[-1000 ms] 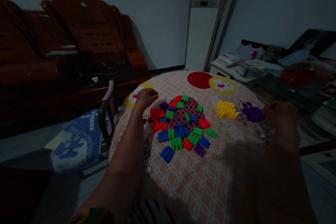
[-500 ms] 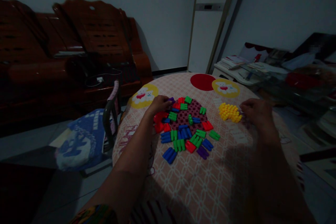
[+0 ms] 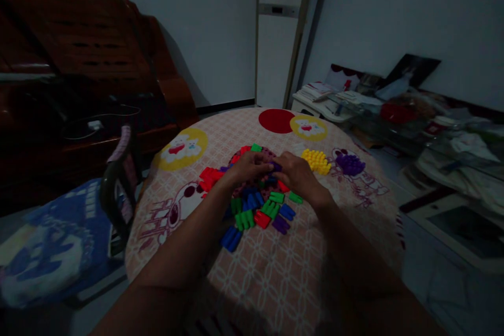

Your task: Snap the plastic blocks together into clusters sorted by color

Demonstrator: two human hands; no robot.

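Note:
My left hand point(image 3: 252, 167) and my right hand point(image 3: 295, 172) meet above the middle of the table, both closed. A small purple toy block point(image 3: 276, 166) shows between their fingertips, pinched from both sides. Below and around them lie loose plastic blocks: green blocks point(image 3: 244, 219), blue blocks point(image 3: 231, 239), red blocks point(image 3: 210, 177) and a purple block point(image 3: 281, 224). To the right of my right hand sits a cluster of yellow blocks point(image 3: 316, 161), and beyond it a cluster of purple blocks point(image 3: 350, 164). My hands partly hide the pile.
The round table point(image 3: 271, 283) has a patterned cloth. At the left stands a chair point(image 3: 118, 184) with a blue cloth point(image 3: 66, 231), with a wooden bench point(image 3: 90, 52) behind. A cluttered side table point(image 3: 354, 105) is at the right, and a tall white cabinet-like unit point(image 3: 277, 58) at the back.
My right hand has come left from the purple cluster to meet my left hand. My left hand has brought the purple block off the pile's far left edge. The view has turned right.

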